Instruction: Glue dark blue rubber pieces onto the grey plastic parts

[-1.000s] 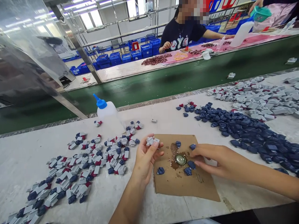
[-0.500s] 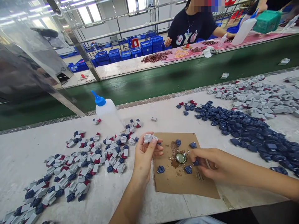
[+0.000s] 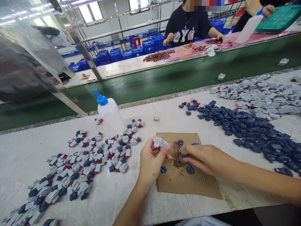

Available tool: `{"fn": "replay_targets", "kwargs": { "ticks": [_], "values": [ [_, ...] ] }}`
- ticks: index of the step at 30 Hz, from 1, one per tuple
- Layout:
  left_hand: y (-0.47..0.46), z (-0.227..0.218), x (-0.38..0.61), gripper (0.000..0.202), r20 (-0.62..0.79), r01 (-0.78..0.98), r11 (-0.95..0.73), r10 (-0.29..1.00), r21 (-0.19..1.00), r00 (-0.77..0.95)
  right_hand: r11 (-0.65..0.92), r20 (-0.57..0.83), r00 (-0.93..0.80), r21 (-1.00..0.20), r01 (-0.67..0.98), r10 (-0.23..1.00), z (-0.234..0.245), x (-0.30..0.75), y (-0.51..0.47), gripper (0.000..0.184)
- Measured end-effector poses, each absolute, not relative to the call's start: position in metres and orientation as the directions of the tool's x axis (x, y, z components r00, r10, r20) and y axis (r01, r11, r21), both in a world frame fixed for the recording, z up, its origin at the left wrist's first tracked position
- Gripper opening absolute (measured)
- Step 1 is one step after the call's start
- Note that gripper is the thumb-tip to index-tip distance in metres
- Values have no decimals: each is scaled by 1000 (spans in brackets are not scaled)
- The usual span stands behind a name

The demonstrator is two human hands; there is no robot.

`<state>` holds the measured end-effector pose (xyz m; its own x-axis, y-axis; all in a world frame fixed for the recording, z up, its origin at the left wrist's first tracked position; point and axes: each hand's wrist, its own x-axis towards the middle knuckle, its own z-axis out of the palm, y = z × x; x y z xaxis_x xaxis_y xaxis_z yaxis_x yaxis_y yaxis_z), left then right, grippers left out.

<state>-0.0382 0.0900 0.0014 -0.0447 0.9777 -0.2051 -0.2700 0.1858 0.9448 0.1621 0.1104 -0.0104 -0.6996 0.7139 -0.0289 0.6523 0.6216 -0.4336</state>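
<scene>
My left hand (image 3: 150,163) is closed around a small grey plastic part (image 3: 158,142) with a dark red piece on it, above the left edge of a cardboard sheet (image 3: 188,188). Between the fingertips of my right hand (image 3: 207,158) is a dark blue plastic piece (image 3: 185,155), mostly hidden by the fingers. It is at a bottle cap (image 3: 181,158) lying on the cardboard amid a brown wet stain; whether they touch I cannot tell. Several more blue pieces (image 3: 190,169) lie around the cap.
Joined grey, red and blue parts (image 3: 82,188) spread over the table's left. A white squeeze bottle (image 3: 111,116) with blue nozzle stands behind them. Blue pieces (image 3: 254,131) and grey parts (image 3: 270,95) are heaped at right. Beyond runs a green conveyor belt (image 3: 145,84); co-workers (image 3: 188,28) sit across it.
My right hand has moved left with the blue piece, from the cardboard's right side to the bottle cap. My left hand has shifted slightly right with the grey part, closer to the cap.
</scene>
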Motion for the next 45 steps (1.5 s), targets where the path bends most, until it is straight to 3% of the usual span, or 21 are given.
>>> {"fn": "replay_targets", "kwargs": {
  "ticks": [4, 10, 14, 24, 34, 39, 45],
  "values": [
    [89, 2, -38, 26, -222, -316, 210, 975, 925, -2, 660, -36, -746, -440, 610, 665, -13, 160, 115, 23],
    [87, 3, -38, 24, -214, -338, 218, 976, 916, 51, 448, 87, -591, -743, 498, 802, 20, 160, 127, 25],
    [86, 4, -38, 23, -232, -352, 253, 968, 901, 101, 377, 157, -500, -846, 377, 852, 41, 149, 130, 28],
    [86, 9, -38, 29, -266, -370, 293, 956, 881, 125, 459, 179, -598, -815, 355, 781, 38, 139, 127, 19],
    [83, 8, -39, 21, -269, -297, 302, 952, 906, 145, 673, 210, -767, -650, 354, 607, 46, 142, 135, 17],
    [80, 6, -42, 15, -87, -83, 99, 986, 992, 142, 748, 221, -831, -591, 303, 511, 54, 142, 131, 24],
    [78, 1, -47, 14, 119, 235, -175, 965, 956, 235, 636, 146, -835, -720, 278, 531, 50, 147, 125, 23]
  ]
}}
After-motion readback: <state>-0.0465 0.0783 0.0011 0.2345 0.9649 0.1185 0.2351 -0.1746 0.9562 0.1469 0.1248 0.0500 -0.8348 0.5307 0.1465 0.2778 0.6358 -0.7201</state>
